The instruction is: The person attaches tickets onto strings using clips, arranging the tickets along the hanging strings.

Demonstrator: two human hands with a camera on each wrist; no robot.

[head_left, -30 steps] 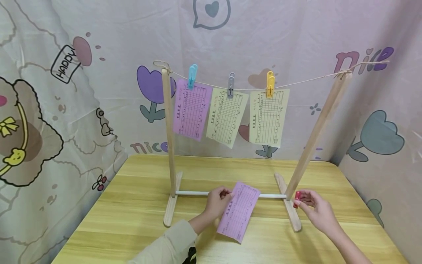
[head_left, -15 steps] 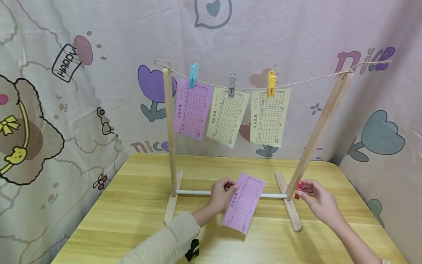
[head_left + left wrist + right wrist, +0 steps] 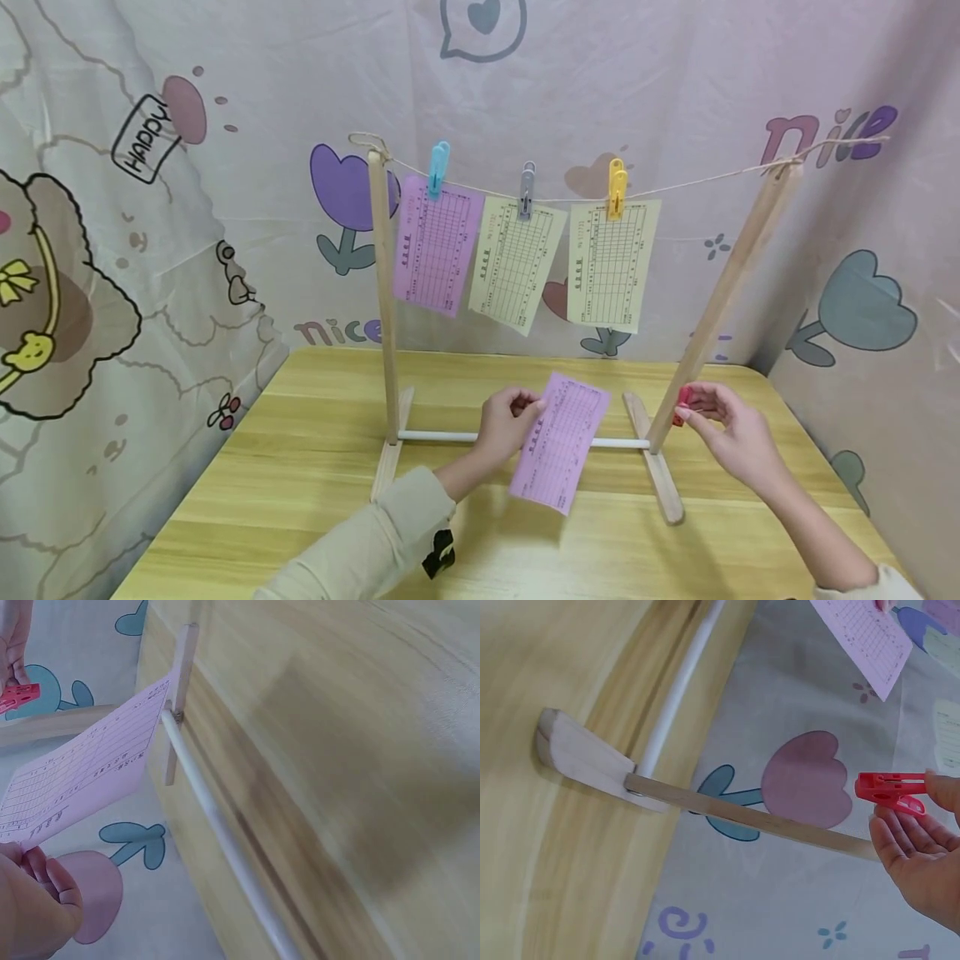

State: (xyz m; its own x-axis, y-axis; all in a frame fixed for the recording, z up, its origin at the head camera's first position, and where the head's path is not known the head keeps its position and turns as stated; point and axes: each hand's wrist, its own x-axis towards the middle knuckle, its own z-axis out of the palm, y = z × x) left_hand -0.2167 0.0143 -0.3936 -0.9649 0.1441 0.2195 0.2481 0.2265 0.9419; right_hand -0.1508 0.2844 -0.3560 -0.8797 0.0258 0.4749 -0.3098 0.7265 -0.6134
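My left hand (image 3: 508, 427) pinches a pink printed paper slip (image 3: 562, 446) by its left edge, above the table. In the left wrist view that slip (image 3: 90, 769) slants up from my fingertips. Off to the right, my right hand (image 3: 738, 433) holds a red clothespin (image 3: 682, 406) between thumb and fingers, near the right post. The right wrist view shows the clothespin (image 3: 891, 791) side-on. On the string above hang another pink slip (image 3: 438, 250) under a blue clothespin (image 3: 438, 171), a yellow slip (image 3: 517, 267) under a grey one, and a second yellow slip (image 3: 613, 271) under a yellow clothespin (image 3: 617, 190).
A wooden left post (image 3: 384, 300) and a leaning right post (image 3: 723, 308) carry the string (image 3: 705, 181). A white rod (image 3: 438, 436) joins their feet on the wooden table (image 3: 247, 467). Behind stands a printed cloth backdrop (image 3: 675, 83).
Both hands have risen, the left with the pink slip moving also a little right, the right with the red clothespin. The slips on the string hang as before.
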